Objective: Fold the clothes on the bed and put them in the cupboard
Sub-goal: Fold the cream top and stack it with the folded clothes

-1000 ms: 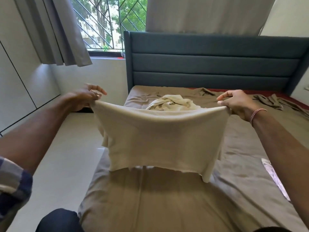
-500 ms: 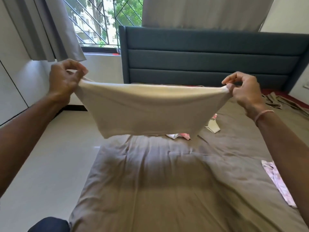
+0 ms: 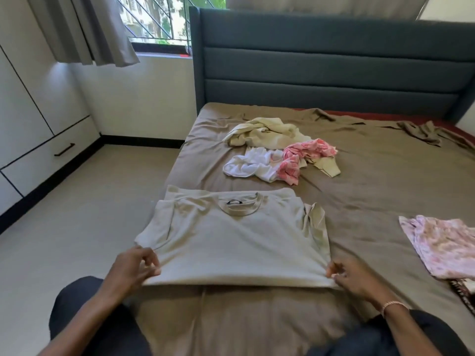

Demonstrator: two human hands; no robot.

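Step in hand: folding, one garment underway; nothing seen going to the cupboard (image 3: 30, 119) yet.

Beige T-shirt (image 3: 231, 242) lies spread on the bed (image 3: 372, 191), collar at its far end, hem at the near end; both sleeves look turned in along its sides, the one on its right side creased and standing a little proud. Its near left corner seems to reach past the bed's edge; cannot tell for certain.

Left hand (image 3: 136, 265) pinches the shirt's near left hem corner, fingers curled round the cloth; right hand (image 3: 352, 276) pinches the near right hem corner likewise. Hem held just clear of the sheet, shadow under it; the rest of the shirt rests flat.

Beyond the shirt's collar: a loose heap of a cream garment (image 3: 264, 131), a white garment (image 3: 249, 167) and a pink garment (image 3: 308, 150), touching one another, all unfolded. Well to the shirt's right: a pale floral piece (image 3: 447, 242), flat, apparently folded. Cupboard stands to the shirt's left, across open floor, doors closed.

Judgement: task early; one piece seems done, one in progress, several waiting.

Next move, as I read it: carry the hem up toward the collar, both corners travelling evenly so the sides line up; the raised right sleeve may want smoothing first, or it will bunch inside the fold.
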